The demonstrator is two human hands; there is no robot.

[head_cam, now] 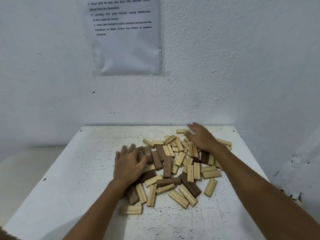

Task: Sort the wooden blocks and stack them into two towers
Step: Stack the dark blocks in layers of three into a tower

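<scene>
Both hands down flat on the heap, nothing gripped. Left hand (129, 166) spread wide, fingers straight, pressing on the dark blocks (160, 159) at the heap's left edge. Right hand (201, 137) also spread, fingers extended, resting on the pale blocks (180, 149) at the far right of the heap. No pinch, no curl on either side.

Between the two hands: a loose jumble of pale and dark blocks lying flat and crossed over one another on the white table (69, 196). Just beyond the right fingertips, one pale block (181, 131) lying alone near the table's back edge. Nearer than the left wrist, another stray pale block (130, 210) apart from the rest. No tower standing yet. Above, a printed sheet (126, 37) taped to the white wall (242, 58).
</scene>
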